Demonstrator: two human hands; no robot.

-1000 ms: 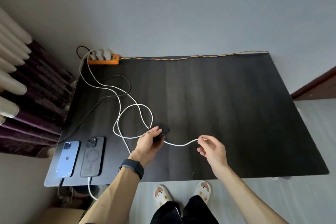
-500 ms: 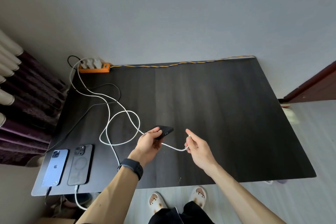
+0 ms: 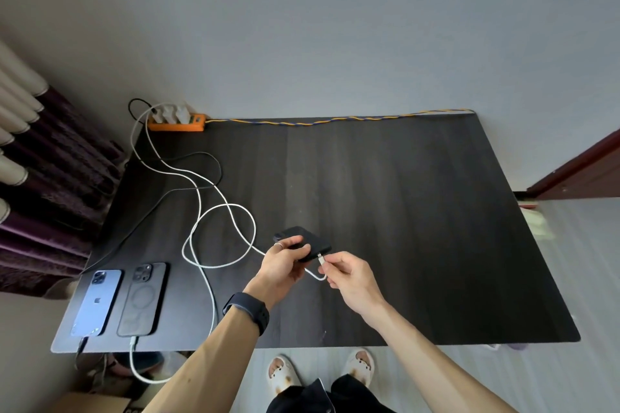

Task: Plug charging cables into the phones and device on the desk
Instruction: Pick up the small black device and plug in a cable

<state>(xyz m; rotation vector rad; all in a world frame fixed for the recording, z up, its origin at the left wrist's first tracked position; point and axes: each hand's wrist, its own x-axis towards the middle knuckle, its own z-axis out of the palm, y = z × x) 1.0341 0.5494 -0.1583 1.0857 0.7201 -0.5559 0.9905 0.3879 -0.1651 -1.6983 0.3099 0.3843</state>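
No words or numbers can be read anywhere; the only sign is a small apple-shaped logo on the back of the blue phone point(image 3: 96, 302) lying on the tabletop point(image 3: 402, 211).

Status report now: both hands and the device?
Left hand grips black device. Right hand pinches white cable plug at its port, not clearly seated. Nothing in the way.

Two phones are lying side by side at the desk's point(image 3: 419, 211) front left corner, the iPhone point(image 3: 96, 302) left of the cased phone point(image 3: 142, 299). A power strip point(image 3: 177, 121) is sitting at the back left corner. Charging cables point(image 3: 214, 211) are looping between them. Near the front middle, the left hand point(image 3: 281, 263) is holding a small device point(image 3: 303, 242), the right hand point(image 3: 349, 273) just beside it.
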